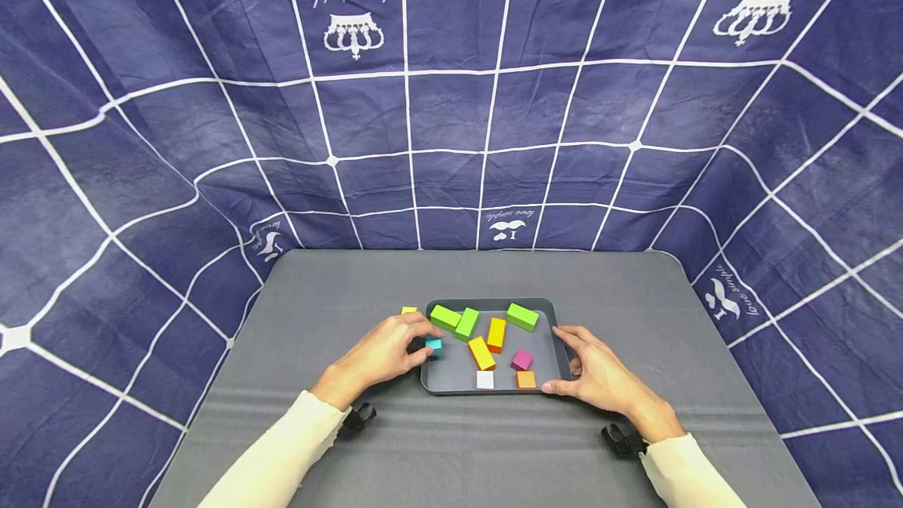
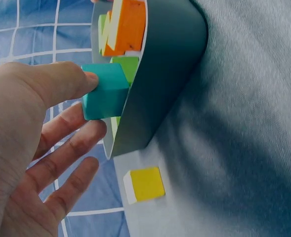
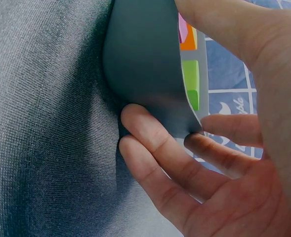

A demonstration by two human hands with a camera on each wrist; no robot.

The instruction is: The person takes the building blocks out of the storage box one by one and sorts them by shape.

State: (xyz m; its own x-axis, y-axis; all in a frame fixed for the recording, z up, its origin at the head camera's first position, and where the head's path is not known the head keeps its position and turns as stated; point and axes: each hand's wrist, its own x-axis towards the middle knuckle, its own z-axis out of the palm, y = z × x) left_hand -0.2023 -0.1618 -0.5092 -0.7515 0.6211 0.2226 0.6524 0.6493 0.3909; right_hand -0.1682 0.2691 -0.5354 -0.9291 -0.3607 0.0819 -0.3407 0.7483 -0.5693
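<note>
My left hand (image 1: 389, 347) pinches a teal cube (image 2: 105, 94) between thumb and fingers, at the left rim of a dark grey tray (image 1: 451, 376). The remaining fingers spread below the cube in the left wrist view. At the tray's other end, my right hand (image 1: 600, 373) holds the short side, its thumb at the front corner and fingertips (image 3: 138, 118) against the outer wall. Inside the tray lie green blocks (image 1: 523, 317), two yellow-orange blocks (image 1: 482, 353), a magenta cube (image 1: 522, 360), a white cube (image 1: 484, 379) and an orange block (image 1: 526, 379).
A yellow cube (image 2: 147, 183) lies on the grey table cover (image 1: 339, 281) outside the tray's left end, partly behind my left hand in the head view. A blue cloth (image 1: 451, 116) with white grid lines hangs around the back and sides.
</note>
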